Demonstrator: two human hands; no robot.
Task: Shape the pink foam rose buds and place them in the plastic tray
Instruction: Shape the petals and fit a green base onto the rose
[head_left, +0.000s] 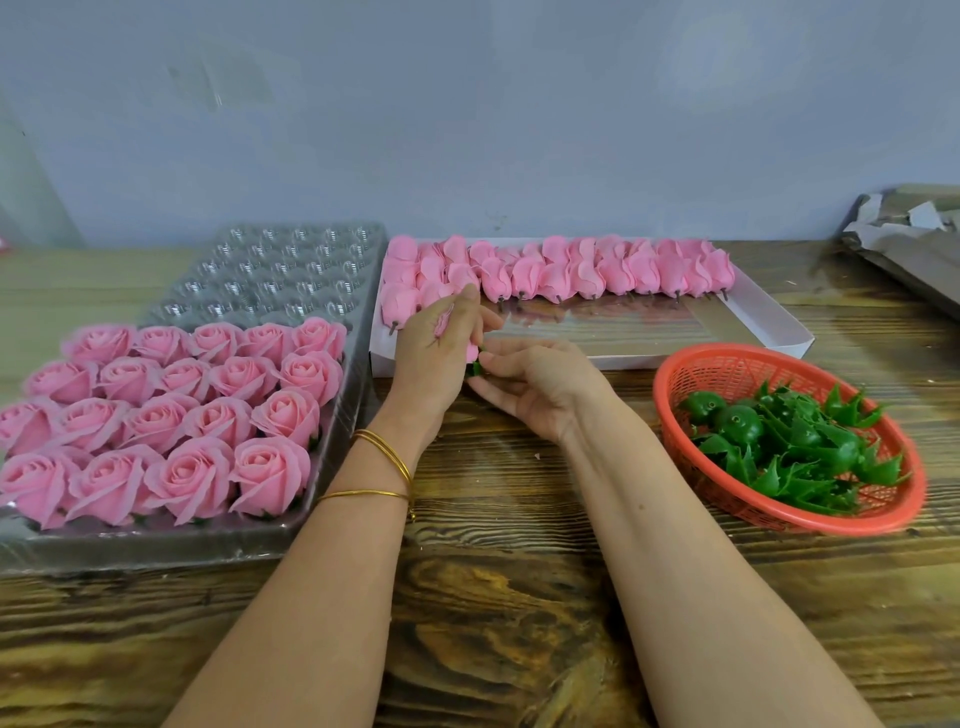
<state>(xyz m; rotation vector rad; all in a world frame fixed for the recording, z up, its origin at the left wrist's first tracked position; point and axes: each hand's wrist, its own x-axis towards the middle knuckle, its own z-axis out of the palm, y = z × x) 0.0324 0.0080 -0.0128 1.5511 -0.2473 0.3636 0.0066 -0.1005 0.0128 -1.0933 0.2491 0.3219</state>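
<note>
Bare forearms, thin gold bangles (388, 453) on the wrist of the left hand (434, 348)

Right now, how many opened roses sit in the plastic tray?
19 roses: three rows of five, then four nearest, in the plastic tray; another may be cut off at left.

Craft workshop: foam roses (171, 415) in trays, basket (727, 364) w/ green calyxes.

even soft light | faint shadows | wide-angle edge bend | sharp
</note>
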